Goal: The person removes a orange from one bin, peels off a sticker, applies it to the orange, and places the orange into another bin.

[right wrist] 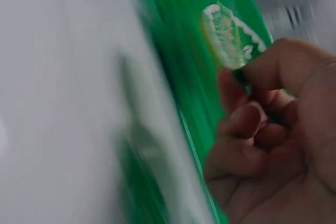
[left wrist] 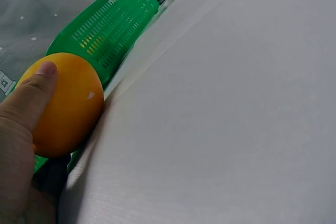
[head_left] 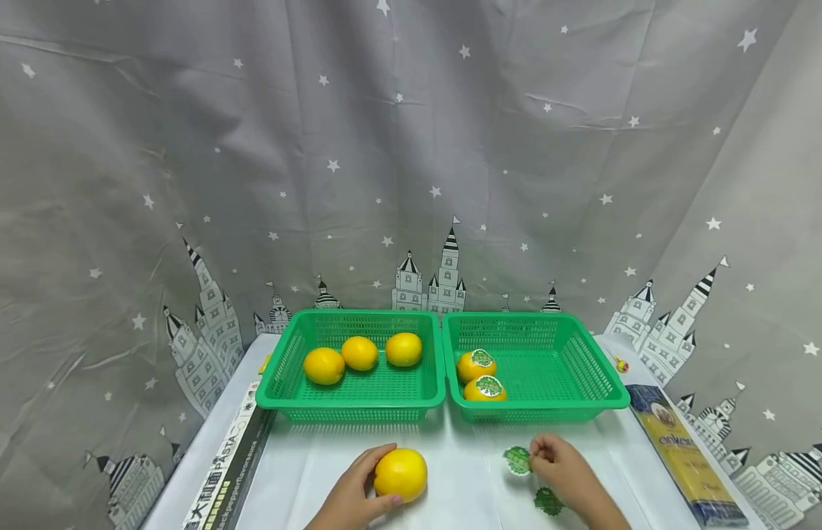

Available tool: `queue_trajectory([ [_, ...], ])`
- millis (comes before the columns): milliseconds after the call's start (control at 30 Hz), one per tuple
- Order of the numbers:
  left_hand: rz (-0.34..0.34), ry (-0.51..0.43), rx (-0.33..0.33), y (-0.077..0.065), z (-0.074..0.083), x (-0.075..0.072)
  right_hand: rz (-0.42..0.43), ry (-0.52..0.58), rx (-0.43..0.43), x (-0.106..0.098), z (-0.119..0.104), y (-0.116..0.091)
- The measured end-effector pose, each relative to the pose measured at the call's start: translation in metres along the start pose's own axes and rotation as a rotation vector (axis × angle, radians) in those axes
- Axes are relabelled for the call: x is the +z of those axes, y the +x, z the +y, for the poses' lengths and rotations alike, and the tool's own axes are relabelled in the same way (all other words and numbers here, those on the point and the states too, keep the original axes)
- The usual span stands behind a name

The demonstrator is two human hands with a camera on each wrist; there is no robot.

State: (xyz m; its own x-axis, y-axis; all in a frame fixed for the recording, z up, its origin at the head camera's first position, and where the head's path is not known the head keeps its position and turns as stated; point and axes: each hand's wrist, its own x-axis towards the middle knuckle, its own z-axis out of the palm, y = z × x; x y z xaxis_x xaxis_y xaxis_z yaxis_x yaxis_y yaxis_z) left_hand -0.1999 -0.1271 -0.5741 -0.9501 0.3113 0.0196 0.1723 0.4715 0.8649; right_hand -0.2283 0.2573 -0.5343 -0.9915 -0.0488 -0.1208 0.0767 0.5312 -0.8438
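Observation:
My left hand (head_left: pixel 360 489) grips a yellow lemon (head_left: pixel 401 475) at the front of the table, its thumb pressed on the side of the fruit in the left wrist view. Between thumb and forefinger, my right hand (head_left: pixel 565 471) pinches a round green sticker (head_left: pixel 517 461) with a scalloped white edge. Below that hand, a darker green sticker (head_left: pixel 548 501) lies on the white table. The right wrist view shows the pinched sticker (right wrist: pixel 229 35) seen at a slant, with the other fingers curled into the palm.
The left green basket (head_left: pixel 351 404) contains three plain lemons (head_left: pixel 324 366). Beside it, the right green basket (head_left: pixel 536 405) has two lemons (head_left: pixel 475 369) bearing green stickers. A black-and-white pasta box (head_left: pixel 230 460) lies at left, a blue-and-gold packet (head_left: pixel 682 453) at right. A grey curtain (head_left: pixel 411 147) hangs behind.

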Motion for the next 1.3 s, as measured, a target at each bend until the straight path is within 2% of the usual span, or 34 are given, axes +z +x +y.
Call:
queue_trajectory([
  [100,0.006,0.011,0.004,0.0,-0.001,0.0,-0.068,0.108,-0.164,0.05,-0.026,-0.007],
  [167,0.009,0.006,0.013,0.001,-0.002,0.0,-0.133,0.163,-0.242,0.084,-0.045,-0.011],
  [267,0.021,0.009,0.026,0.002,-0.003,0.001,-0.187,0.181,-0.274,0.123,-0.066,-0.014],
  [333,0.027,0.006,0.037,0.004,-0.004,0.003,-0.169,0.172,-0.248,0.137,-0.076,-0.015],
  [500,0.03,0.004,0.056,0.005,-0.002,0.005,-0.08,0.146,-0.194,0.147,-0.085,-0.016],
  [733,0.043,0.024,0.089,0.002,-0.005,0.002,-0.054,0.093,-0.214,0.156,-0.087,-0.017],
  [833,0.024,0.008,0.106,0.002,-0.006,0.002,-0.045,0.059,-0.214,0.159,-0.087,-0.018],
  [967,0.001,-0.046,0.043,0.004,0.003,0.006,-0.035,0.072,-0.23,0.162,-0.085,-0.018],
  [1033,0.051,-0.055,0.006,0.006,0.01,0.011,-0.028,0.096,-0.24,0.163,-0.082,-0.016],
  [1100,0.134,-0.026,-0.003,0.01,0.014,0.018,-0.035,0.137,-0.236,0.163,-0.078,-0.013],
  [1167,0.215,0.019,0.015,0.012,0.016,0.024,-0.061,0.186,-0.226,0.162,-0.072,-0.011],
  [1233,0.267,0.056,0.048,0.013,0.016,0.028,-0.099,0.214,-0.235,0.16,-0.067,-0.009],
  [1300,0.272,0.063,0.082,0.012,0.015,0.028,-0.14,0.223,-0.271,0.158,-0.062,-0.006],
])
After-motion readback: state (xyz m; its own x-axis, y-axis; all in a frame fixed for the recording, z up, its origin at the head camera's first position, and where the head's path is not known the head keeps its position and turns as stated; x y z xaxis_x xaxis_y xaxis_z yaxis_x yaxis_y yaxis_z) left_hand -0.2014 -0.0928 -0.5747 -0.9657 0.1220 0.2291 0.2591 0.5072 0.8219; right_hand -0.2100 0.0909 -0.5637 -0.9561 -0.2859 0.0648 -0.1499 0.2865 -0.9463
